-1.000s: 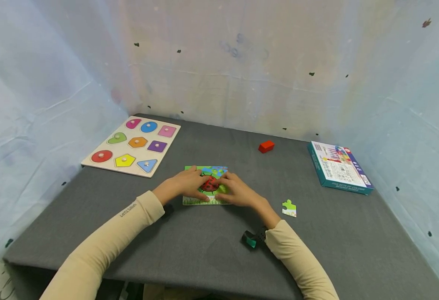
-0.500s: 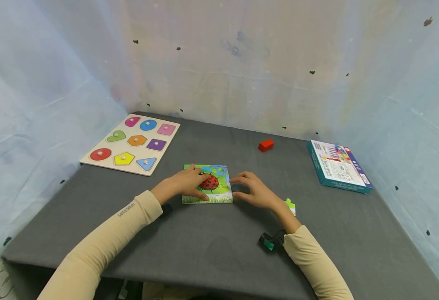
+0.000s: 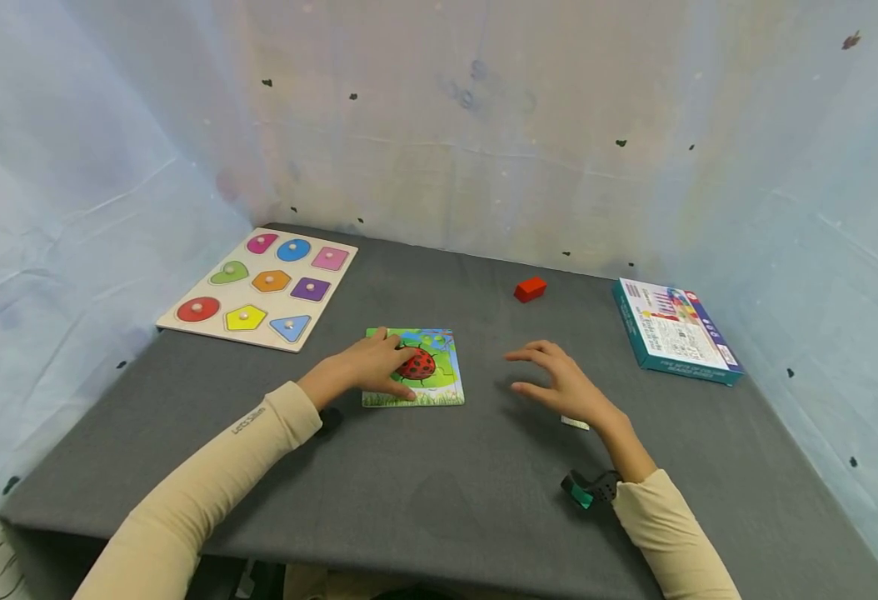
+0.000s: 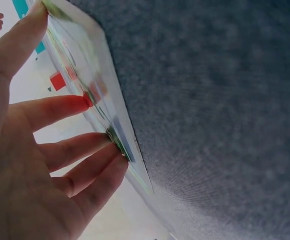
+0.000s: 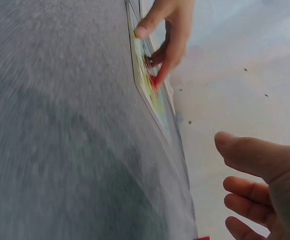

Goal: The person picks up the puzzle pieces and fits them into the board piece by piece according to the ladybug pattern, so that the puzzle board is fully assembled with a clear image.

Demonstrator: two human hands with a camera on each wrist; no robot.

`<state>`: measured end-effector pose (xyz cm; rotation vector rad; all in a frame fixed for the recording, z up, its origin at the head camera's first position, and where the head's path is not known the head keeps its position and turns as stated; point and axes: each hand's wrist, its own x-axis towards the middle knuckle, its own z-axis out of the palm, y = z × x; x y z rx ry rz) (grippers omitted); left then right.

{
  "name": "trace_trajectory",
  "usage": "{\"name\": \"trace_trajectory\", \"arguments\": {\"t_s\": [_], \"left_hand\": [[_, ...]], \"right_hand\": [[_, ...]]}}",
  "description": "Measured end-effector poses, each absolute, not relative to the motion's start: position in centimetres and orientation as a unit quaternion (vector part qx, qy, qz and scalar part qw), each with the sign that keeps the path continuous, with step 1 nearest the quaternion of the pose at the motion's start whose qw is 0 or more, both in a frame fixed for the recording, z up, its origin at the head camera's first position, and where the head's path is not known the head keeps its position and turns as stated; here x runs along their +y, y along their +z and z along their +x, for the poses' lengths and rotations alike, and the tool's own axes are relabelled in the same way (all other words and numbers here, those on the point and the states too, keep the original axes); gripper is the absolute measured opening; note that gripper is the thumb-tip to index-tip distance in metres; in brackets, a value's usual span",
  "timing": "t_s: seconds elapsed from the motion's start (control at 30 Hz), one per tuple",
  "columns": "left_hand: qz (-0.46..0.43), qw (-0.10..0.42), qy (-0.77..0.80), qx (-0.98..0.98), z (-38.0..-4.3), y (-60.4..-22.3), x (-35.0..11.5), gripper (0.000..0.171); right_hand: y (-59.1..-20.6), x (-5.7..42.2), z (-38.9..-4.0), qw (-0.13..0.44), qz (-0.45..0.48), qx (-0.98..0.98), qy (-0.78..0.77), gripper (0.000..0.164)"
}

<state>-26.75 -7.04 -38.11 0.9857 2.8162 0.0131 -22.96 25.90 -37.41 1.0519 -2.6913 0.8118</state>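
Observation:
A square ladybug jigsaw puzzle point(image 3: 445, 371) lies flat in the middle of the table. My left hand point(image 3: 367, 365) rests on its left part, fingers spread, hiding that side. In the left wrist view, the fingertips point(image 4: 115, 167) touch the puzzle's glossy surface. To the right of the puzzle, my right hand point(image 3: 559, 387) hovers over the table, fingers loosely bent and holding nothing. Just below this hand shows the white edge of a loose puzzle piece point(image 3: 576, 423), its green part hidden by the hand.
A wooden shape board point(image 3: 184, 325) with colourful knobbed pieces lies at the back left. A red block point(image 3: 531, 289) sits toward the back, and a teal-sided box point(image 3: 682, 333) lies at the right. The grey table point(image 3: 379, 492) meets a pale sheet wall behind.
My right hand has let go of the puzzle's right side and moved right, over the loose piece. The left hand has stayed on the puzzle.

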Motion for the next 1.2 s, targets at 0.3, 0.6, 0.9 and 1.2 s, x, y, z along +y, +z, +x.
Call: {"name": "trace_trajectory", "arguments": {"t_s": [0.3, 0.6, 0.9, 1.2], "left_hand": [[0.332, 0.071, -0.002, 0.941, -26.9, -38.1, -7.3, 0.082], [0.345, 0.067, 0.009, 0.936, -26.7, -37.8, -7.4, 0.085], [0.335, 0.075, -0.001, 0.939, -26.7, -38.1, -7.3, 0.083], [0.339, 0.072, 0.001, 0.938, -26.6, -38.0, -7.3, 0.082]], "right_hand": [[-37.1, 28.5, -21.9, 0.085, 0.326, -0.9, 0.276, 0.049], [-37.5, 31.4, -20.5, 0.083, 0.295, -0.913, 0.268, 0.053], [-38.7, 33.9, -19.8, 0.039, 0.27, -0.925, 0.264, 0.052], [-39.6, 34.8, -20.2, 0.015, 0.269, -0.931, 0.248, 0.056]]}}
